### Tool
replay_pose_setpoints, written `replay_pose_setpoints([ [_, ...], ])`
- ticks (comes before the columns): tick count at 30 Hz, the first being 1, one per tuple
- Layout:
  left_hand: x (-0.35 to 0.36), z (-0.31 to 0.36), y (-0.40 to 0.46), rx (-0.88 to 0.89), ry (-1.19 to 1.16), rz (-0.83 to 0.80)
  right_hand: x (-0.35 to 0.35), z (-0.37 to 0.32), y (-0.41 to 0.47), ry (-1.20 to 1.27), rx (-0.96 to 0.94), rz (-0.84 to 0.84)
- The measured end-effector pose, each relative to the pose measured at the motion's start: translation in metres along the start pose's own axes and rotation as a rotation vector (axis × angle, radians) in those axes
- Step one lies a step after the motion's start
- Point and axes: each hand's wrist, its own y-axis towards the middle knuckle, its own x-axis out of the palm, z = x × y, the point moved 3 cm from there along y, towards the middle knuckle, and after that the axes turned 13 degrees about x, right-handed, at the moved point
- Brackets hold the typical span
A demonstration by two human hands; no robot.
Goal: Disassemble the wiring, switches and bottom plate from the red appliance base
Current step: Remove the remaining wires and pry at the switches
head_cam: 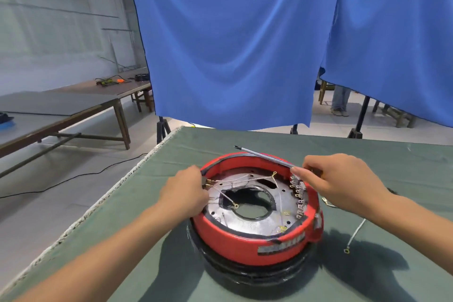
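Sitting mid-desk (152, 240), the red base (247, 246) lies open side up, its metal plate (277, 218) and thin wires (245, 180) exposed. At its 9 o'clock rim the left hand (185, 193) pinches a wire terminal; at 2 o'clock the right hand (340, 180) grips a screwdriver (263, 155) whose shaft crosses the far rim toward 11 o'clock. A loose wire (355, 234) lies at 3 o'clock.
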Motion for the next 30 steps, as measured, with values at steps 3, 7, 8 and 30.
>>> replay_pose_setpoints([
  [3, -0.009, -0.003, 0.003, 0.163, -0.071, -0.051, 0.001, -0.007, 0.005, -0.027, -0.077, 0.036],
  [7, -0.016, 0.003, 0.004, 0.482, -0.228, -0.269, 0.000, -0.004, 0.010, -0.108, -0.154, 0.081],
  [8, -0.014, 0.006, 0.006, 0.526, -0.230, -0.290, 0.001, -0.003, 0.011, -0.128, -0.159, 0.076],
  [30, 0.001, 0.053, -0.018, 0.332, 0.105, 0.165, -0.006, 0.003, -0.016, -0.389, -0.261, 0.004],
])
